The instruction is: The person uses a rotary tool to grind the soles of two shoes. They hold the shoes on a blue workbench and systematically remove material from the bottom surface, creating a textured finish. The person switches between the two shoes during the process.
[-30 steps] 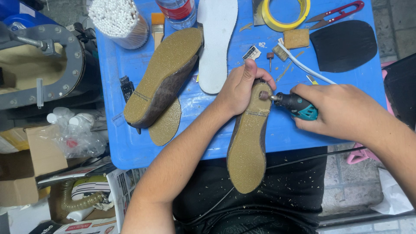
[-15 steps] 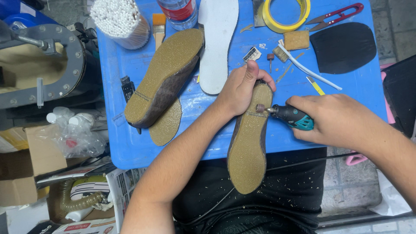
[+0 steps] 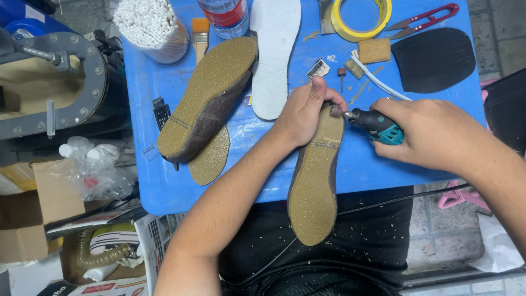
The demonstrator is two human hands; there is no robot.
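Note:
My left hand [image 3: 304, 112] grips the heel end of an upturned flat shoe [image 3: 315, 181] with a tan sole, which runs from the blue table [image 3: 361, 164] down over my lap. In my right hand [image 3: 435, 134] I hold a small teal and black rotary tool [image 3: 375, 125]. Its tip touches the sole's heel edge just beside my left thumb. A second upturned shoe [image 3: 205, 101] lies to the left on a loose tan sole piece [image 3: 211, 159].
On the table lie a white insole [image 3: 274, 55], a cup of cotton swabs [image 3: 150, 24], a bottle [image 3: 224, 13], a yellow tape roll [image 3: 361, 16], red snips [image 3: 422, 19], a black rubber sole sheet [image 3: 433, 57], a white brush [image 3: 364, 71] and a sponge block [image 3: 374, 50]. A metal frame [image 3: 66, 77] stands at left.
The tool tip has moved up along the sole's edge toward the heel end. My left hand has shifted slightly, thumb now raised beside the tip.

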